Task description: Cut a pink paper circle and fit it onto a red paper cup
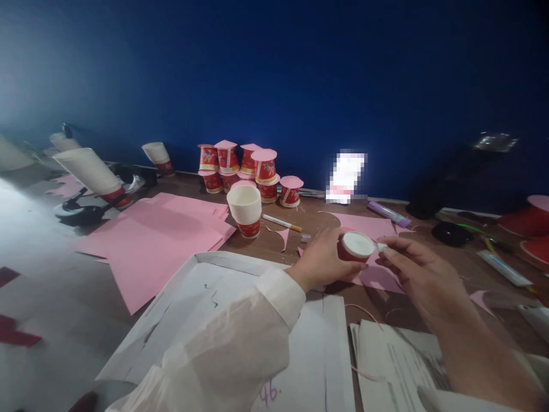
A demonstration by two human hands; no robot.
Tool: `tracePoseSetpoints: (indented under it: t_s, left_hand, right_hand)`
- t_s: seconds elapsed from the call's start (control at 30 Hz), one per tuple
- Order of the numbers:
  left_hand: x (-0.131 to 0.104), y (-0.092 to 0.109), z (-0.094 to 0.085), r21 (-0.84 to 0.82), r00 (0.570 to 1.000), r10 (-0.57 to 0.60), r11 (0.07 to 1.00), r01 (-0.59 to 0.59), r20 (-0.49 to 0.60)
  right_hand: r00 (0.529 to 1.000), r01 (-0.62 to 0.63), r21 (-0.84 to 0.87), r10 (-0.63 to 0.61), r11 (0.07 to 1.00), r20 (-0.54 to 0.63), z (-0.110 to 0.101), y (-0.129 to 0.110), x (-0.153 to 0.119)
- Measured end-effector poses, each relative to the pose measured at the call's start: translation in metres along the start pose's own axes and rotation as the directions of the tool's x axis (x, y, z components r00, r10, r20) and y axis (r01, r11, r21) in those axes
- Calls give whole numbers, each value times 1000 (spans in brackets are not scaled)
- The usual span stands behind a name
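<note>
My left hand (321,260) is wrapped around a red paper cup (358,245), whose white round end faces up. At the cup's right rim, my right hand (422,274) pinches a small white object (381,247), too small to name. Below the cup lies a pink paper sheet (381,277). A stack of white cups (244,205) stands left of my left hand. Farther back, several upturned red cups (265,170) topped with pink paper discs are piled in two layers.
Pink sheets (158,234) and a white box lid (184,309) lie at left and front. A lit phone (345,177) leans on the blue wall. A purple tube (389,214), a black mouse (452,233) and printed papers (398,366) lie at right.
</note>
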State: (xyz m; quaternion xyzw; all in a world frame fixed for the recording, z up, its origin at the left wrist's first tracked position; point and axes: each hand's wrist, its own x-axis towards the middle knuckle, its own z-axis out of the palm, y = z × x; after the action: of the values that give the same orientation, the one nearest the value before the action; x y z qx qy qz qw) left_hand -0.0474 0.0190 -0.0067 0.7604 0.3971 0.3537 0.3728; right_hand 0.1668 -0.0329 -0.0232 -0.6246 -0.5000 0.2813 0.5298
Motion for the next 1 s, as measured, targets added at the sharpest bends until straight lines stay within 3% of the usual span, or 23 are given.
tracePoseSetpoints:
  t_s: [0.33,0.5,0.67,0.87,1.0]
  left_hand:
    - [-1,3,-2,-22,1000,-14,1000,15,21]
    - [-2,6,-4,-2,1000,14,1000,-14,26]
    - [-2,8,-7,-13,994,86,996,-85,65]
    - [-4,14,-9,-22,993,84,996,-83,83]
    - [-5,16,-10,-27,992,92,996,-90,86]
  right_hand:
    - [999,-28,-31,29,999,21,6,-20,-7]
    - [1000,-18,-144,21,989,21,4,-21,-6]
    - [999,39,-208,-38,977,5,4,-28,-7]
    - [994,107,-270,-106,957,19,3,-30,-6]
    - [971,237,-357,-236,903,46,2,-33,-7]
